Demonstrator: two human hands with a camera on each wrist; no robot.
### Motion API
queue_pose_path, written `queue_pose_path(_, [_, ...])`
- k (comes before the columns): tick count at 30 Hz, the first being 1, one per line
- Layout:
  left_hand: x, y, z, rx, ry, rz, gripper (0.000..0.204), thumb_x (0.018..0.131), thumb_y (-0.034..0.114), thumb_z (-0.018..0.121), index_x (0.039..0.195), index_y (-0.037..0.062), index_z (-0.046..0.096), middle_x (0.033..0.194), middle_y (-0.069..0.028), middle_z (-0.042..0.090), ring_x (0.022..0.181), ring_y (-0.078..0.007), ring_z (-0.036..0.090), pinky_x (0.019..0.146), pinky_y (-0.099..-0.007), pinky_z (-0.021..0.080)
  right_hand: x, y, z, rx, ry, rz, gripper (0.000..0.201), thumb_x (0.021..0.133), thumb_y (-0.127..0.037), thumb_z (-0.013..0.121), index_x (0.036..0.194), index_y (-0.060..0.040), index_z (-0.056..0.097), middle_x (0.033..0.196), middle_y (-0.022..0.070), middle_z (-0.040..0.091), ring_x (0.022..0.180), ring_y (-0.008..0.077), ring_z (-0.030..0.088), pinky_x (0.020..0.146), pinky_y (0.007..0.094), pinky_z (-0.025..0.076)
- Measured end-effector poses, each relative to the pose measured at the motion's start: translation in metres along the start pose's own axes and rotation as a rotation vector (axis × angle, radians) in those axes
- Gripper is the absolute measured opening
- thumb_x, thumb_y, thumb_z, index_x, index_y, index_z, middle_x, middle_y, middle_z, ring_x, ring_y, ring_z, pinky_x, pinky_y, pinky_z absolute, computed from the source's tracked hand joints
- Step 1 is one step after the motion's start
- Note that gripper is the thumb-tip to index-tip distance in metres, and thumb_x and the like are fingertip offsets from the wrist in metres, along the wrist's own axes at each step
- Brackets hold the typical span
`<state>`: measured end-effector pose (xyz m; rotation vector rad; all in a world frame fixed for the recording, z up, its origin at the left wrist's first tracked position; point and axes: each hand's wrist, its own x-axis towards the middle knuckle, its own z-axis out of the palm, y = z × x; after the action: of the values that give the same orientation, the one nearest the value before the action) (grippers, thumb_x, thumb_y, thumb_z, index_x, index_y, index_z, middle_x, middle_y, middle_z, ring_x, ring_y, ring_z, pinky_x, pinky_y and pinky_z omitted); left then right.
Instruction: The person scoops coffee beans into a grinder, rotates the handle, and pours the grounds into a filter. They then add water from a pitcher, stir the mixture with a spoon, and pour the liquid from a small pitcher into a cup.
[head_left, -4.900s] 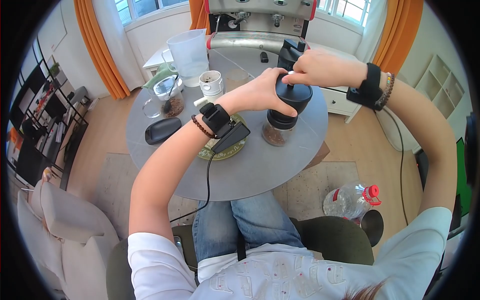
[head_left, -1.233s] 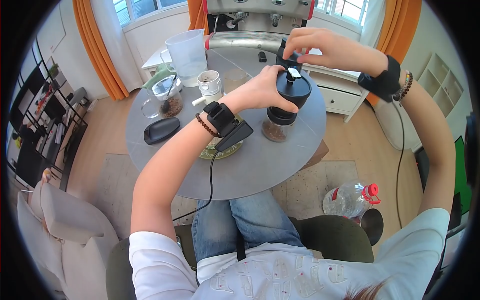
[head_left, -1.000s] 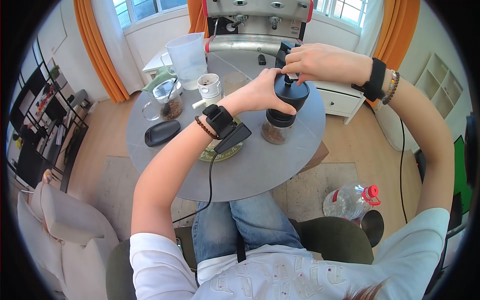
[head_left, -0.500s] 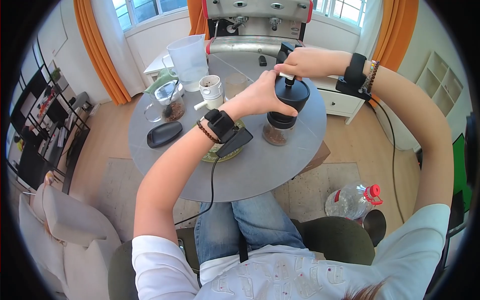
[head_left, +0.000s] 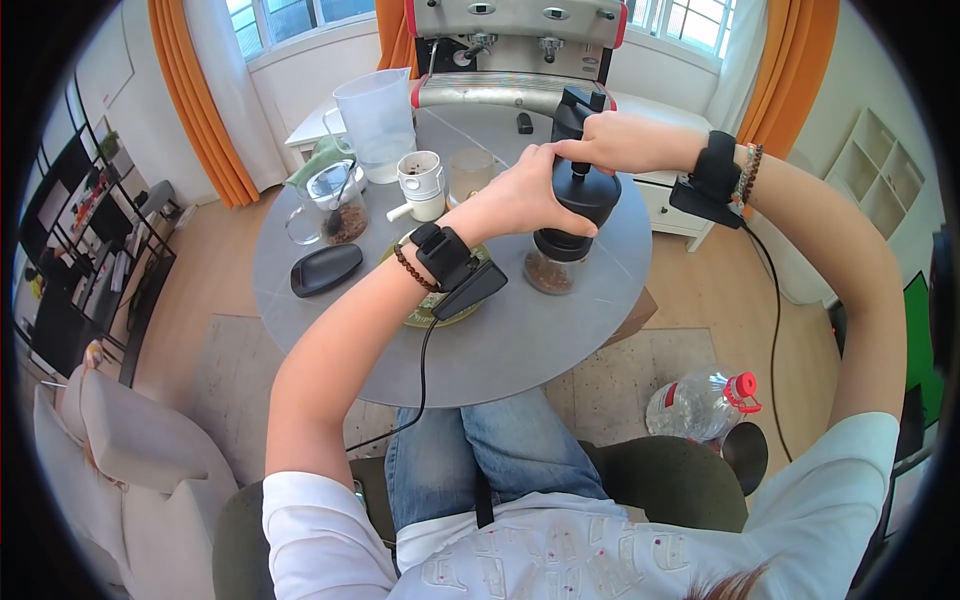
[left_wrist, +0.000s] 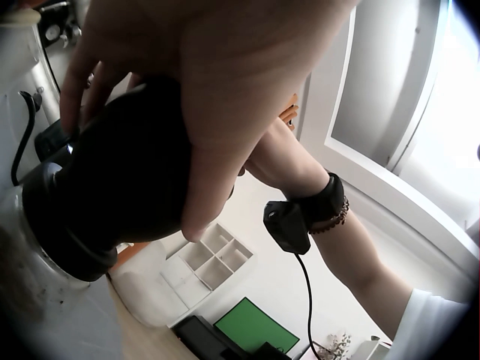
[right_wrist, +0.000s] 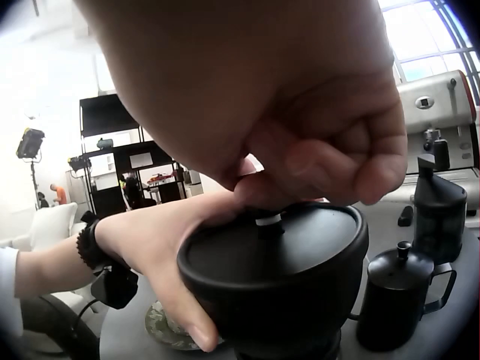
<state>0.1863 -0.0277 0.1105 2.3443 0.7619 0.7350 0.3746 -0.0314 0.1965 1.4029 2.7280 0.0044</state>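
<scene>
On the grey table a black grinder [head_left: 590, 200] stands upright on a glass jar [head_left: 549, 272] with brown contents. My left hand [head_left: 512, 197] grips its black upper part, fingers round the far side and thumb in front; the left wrist view shows the thumb along the black body [left_wrist: 127, 172]. Over the round black lid [right_wrist: 270, 247], my right hand [head_left: 640, 143] has curled fingers and pinches a small pale piece [right_wrist: 268, 220] on the central shaft. The fingertips partly hide that piece.
Left of the grinder are a white cup [head_left: 421, 185], a clear pitcher [head_left: 376, 125], a glass jug [head_left: 346, 222] of brown bits and a black tray [head_left: 327, 270]. A lidded black pot [right_wrist: 390, 292] stands close behind the grinder. An espresso machine [head_left: 515, 60] is at the back.
My right hand was raised off the lid, with the pale piece showing, and has come down onto it; its wrist has since turned slightly. My left hand keeps its grip on the grinder.
</scene>
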Motion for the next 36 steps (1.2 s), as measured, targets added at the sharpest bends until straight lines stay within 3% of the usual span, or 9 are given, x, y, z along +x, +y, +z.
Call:
queue_pose_path(3, [0.0,-0.001,-0.001,0.008,-0.012,-0.017,0.106,0.06,0.045,0.088,0.139,-0.005,0.037,0.132,-0.0234,0.044,0.127,-0.0343,0.045,0.107,-0.0382,0.039,-0.003,-0.018,-0.012,0.395,-0.175,0.446,0.043,0.1,-0.037,0.043,0.101,-0.0018,0.068,0.067,0.0107,0.063,0.058,0.026,0.061,0.054,0.0317,0.049])
queue_pose_path(6, [0.0,-0.002,0.0,0.028,-0.001,-0.005,0.11,0.06,0.046,0.087,0.141,-0.0071,0.034,0.135,-0.025,0.042,0.129,-0.0347,0.044,0.108,-0.038,0.038,-0.007,-0.017,-0.019,0.447,-0.215,0.451,0.044,0.097,-0.032,0.042,0.087,0.0027,0.068,0.068,0.0109,0.06,0.051,0.0241,0.058,0.049,0.0366,0.051])
queue_pose_path(9, [0.001,-0.005,-0.001,0.022,0.021,0.033,0.113,0.059,0.049,0.086,0.14,-0.0101,0.033,0.134,-0.0272,0.043,0.126,-0.0364,0.048,0.104,-0.0378,0.042,-0.015,-0.012,-0.027,-0.04,0.011,0.186,0.032,0.095,-0.02,0.049,0.123,-0.0079,0.06,0.088,0.0117,0.062,0.09,0.0284,0.062,0.08,0.0338,0.051])
queue_pose_path(12, [0.001,-0.005,-0.001,0.015,0.021,0.049,0.114,0.057,0.05,0.086,0.139,-0.011,0.034,0.133,-0.0277,0.043,0.124,-0.0369,0.049,0.102,-0.0378,0.044,-0.039,-0.014,-0.032,-0.261,0.29,-0.32,0.037,0.088,-0.009,0.057,0.125,-0.0093,0.058,0.108,0.0087,0.06,0.11,0.0271,0.055,0.093,0.0364,0.046])
queue_pose_path(16, [0.001,0.0,-0.009,0.001,-0.083,0.031,0.114,0.062,0.048,0.086,0.143,-0.0096,0.029,0.137,-0.026,0.041,0.131,-0.0338,0.043,0.109,-0.0375,0.037,-0.041,-0.011,-0.024,-0.486,0.186,-0.444,0.046,0.083,-0.016,0.069,0.127,-0.0112,0.057,0.111,0.0042,0.057,0.105,0.0244,0.054,0.092,0.0379,0.046])
queue_pose_path(23, [0.0,0.001,-0.01,0.009,-0.095,0.015,0.114,0.063,0.048,0.086,0.144,-0.0077,0.028,0.137,-0.0259,0.041,0.13,-0.0336,0.044,0.108,-0.0372,0.037,-0.02,-0.005,-0.031,-0.671,0.25,-0.623,0.035,0.083,-0.033,0.066,0.109,-0.0096,0.064,0.098,0.0026,0.054,0.099,0.0192,0.05,0.086,0.0324,0.043])
queue_pose_path(29, [0.002,-0.004,-0.007,-0.018,-0.049,0.002,0.115,0.057,0.05,0.086,0.141,-0.008,0.033,0.135,-0.0262,0.042,0.127,-0.0362,0.046,0.104,-0.0387,0.042,-0.02,-0.006,-0.026,-0.636,0.197,-0.508,0.041,0.091,-0.045,0.056,0.084,-0.0055,0.066,0.083,0.0019,0.057,0.091,0.0198,0.052,0.082,0.0334,0.043])
queue_pose_path(35, [0.0,0.005,0.0,0.049,0.011,-0.03,0.115,0.058,0.051,0.085,0.141,-0.0078,0.033,0.135,-0.0278,0.042,0.127,-0.0368,0.047,0.104,-0.0389,0.043,-0.023,-0.041,-0.014,-0.26,0.058,0.261,0.057,0.095,-0.046,0.05,0.062,-0.0031,0.066,0.066,0.0096,0.065,0.062,0.0267,0.062,0.061,0.0403,0.05])
queue_pose_path(36, [-0.001,0.007,0.0,0.051,0.009,-0.036,0.115,0.058,0.051,0.085,0.141,-0.0077,0.033,0.135,-0.0277,0.042,0.127,-0.0368,0.047,0.104,-0.0389,0.043,-0.022,-0.042,-0.019,-0.138,0.011,0.281,0.053,0.095,-0.043,0.05,0.064,-0.0032,0.067,0.067,0.0098,0.065,0.062,0.027,0.063,0.061,0.0394,0.051])
